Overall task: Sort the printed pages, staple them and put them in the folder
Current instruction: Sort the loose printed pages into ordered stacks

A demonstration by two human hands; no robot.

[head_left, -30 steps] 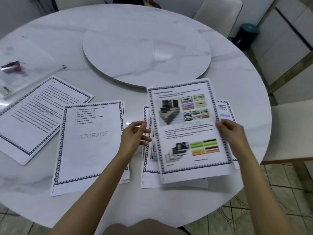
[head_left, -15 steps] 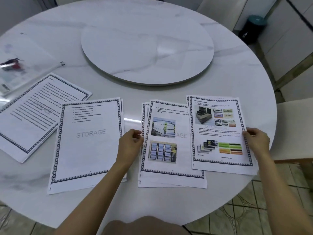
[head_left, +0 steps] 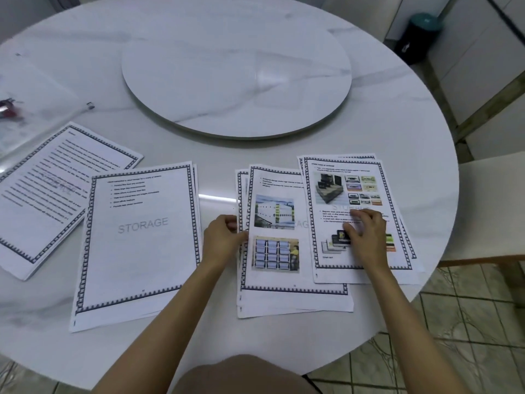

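Observation:
Printed pages with dark patterned borders lie in piles on the round white table [head_left: 397,115]. A text pile [head_left: 54,189] is at the far left, and a "STORAGE" pile [head_left: 142,237] sits beside it. The middle pile [head_left: 281,251] shows two photos, and my left hand [head_left: 224,237] pinches its left edge. The right pile [head_left: 352,194] shows coloured pictures. My right hand [head_left: 366,234] hovers over this top page with fingers spread and loosely bent, blurred. A clear plastic folder [head_left: 31,92] lies at the far left with a red stapler [head_left: 7,108] on it.
A raised round turntable [head_left: 235,69] fills the table's middle. A pale chair seat [head_left: 494,206] stands close on the right, a dark bin [head_left: 417,35] beyond it. The right pile lies near the table's right edge, above tiled floor.
My right hand laid the picture page on the right pile, let go of its right edge and moved left over the page. My left hand stayed on the middle pile's edge.

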